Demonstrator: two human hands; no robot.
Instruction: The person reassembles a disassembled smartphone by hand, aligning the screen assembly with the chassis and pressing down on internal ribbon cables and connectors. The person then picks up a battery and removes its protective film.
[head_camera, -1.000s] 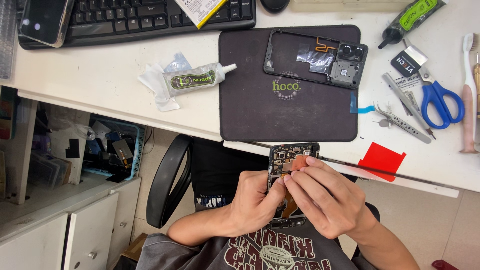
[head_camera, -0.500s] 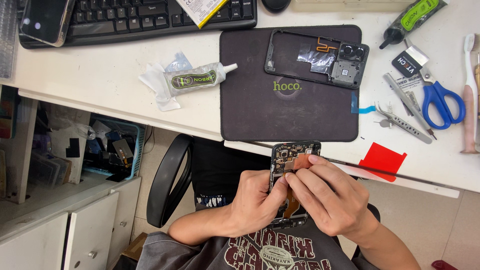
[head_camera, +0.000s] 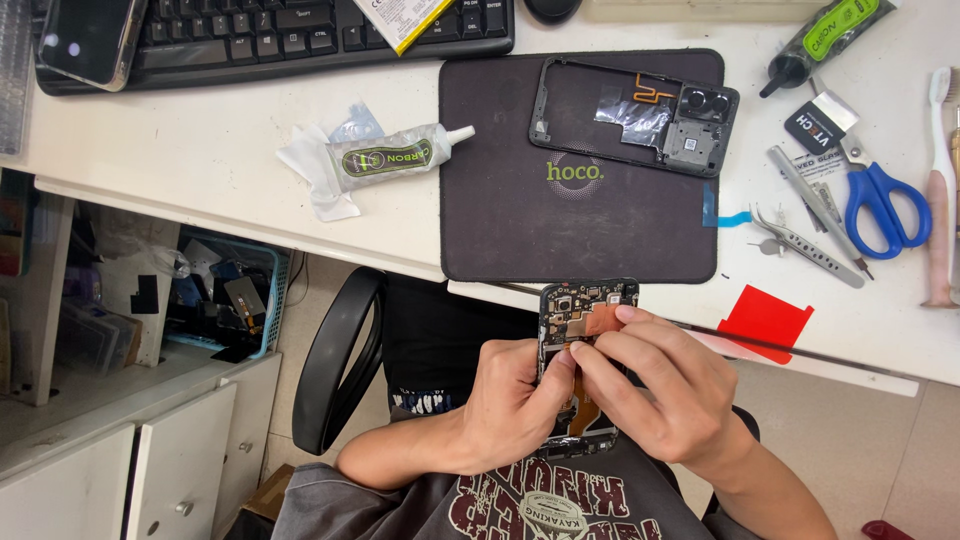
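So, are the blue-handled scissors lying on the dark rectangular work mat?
No, the blue-handled scissors lie on the bare white desk, to the right of the dark rectangular work mat and apart from it.

Little has moved across the three pictures. The right hand (head_camera: 665, 385) has crept slightly up the opened phone (head_camera: 585, 345): its fingertips, which a second ago pinched near the copper-coloured patch at the board's upper part, now press flatter over that patch, with the index finger stretched further toward the phone's right edge. The left hand (head_camera: 515, 405) has its thumb tucked a little closer under them, though the overlap makes this hard to judge.
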